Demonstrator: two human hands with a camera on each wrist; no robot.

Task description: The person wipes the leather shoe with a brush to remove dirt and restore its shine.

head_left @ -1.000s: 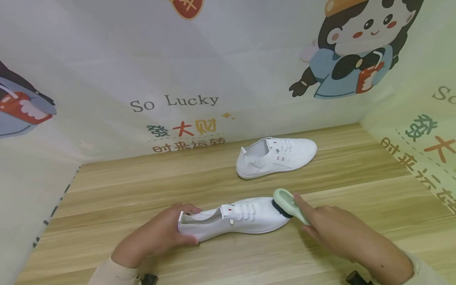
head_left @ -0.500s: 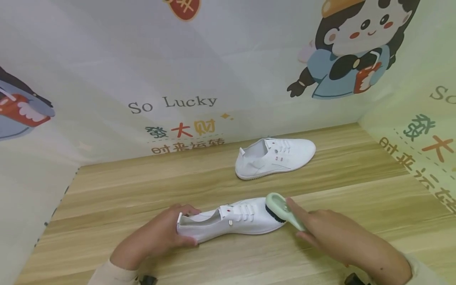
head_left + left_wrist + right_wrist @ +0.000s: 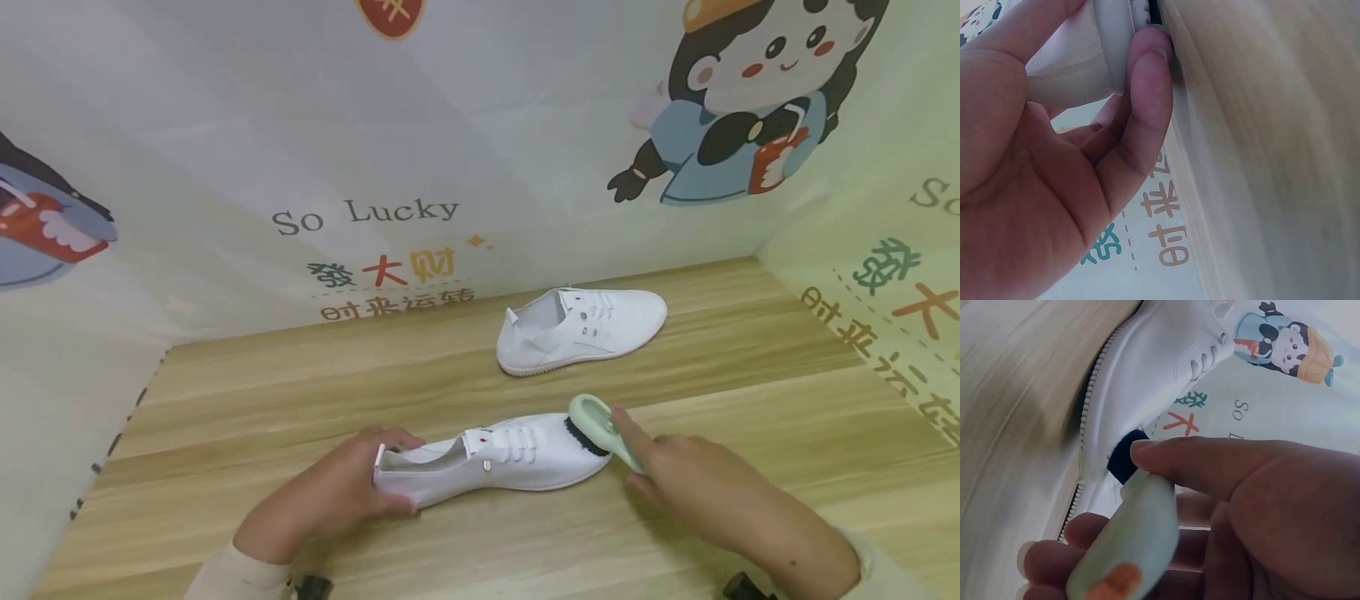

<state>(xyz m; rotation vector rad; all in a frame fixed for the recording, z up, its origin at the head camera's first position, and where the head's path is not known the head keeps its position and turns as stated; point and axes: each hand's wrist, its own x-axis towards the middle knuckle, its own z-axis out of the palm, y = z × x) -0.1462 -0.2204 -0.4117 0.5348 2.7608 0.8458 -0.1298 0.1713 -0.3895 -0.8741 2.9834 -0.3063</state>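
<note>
A white lace-up shoe (image 3: 517,467) lies sole down on the wooden surface, its toe pointing right. Around its heel, my left hand (image 3: 352,479) grips with the thumb on the near side and fingers on the far side. In the left wrist view the fingers (image 3: 1147,94) curl under the heel's edge. My right hand (image 3: 690,479) holds a pale green shoe brush (image 3: 596,421) by its handle. Its dark bristles (image 3: 1125,456) touch the top of the shoe's toe. In the right wrist view the thumb (image 3: 1166,459) presses along the brush handle.
A second white shoe (image 3: 615,329) sits behind, near the back wall, toe also to the right. Printed cloth walls (image 3: 225,125) enclose the wooden surface (image 3: 285,383) at the back and both sides.
My right hand drew the brush a little left along the toe, then moved it back right toward the tip. My left hand and both shoes have stayed put.
</note>
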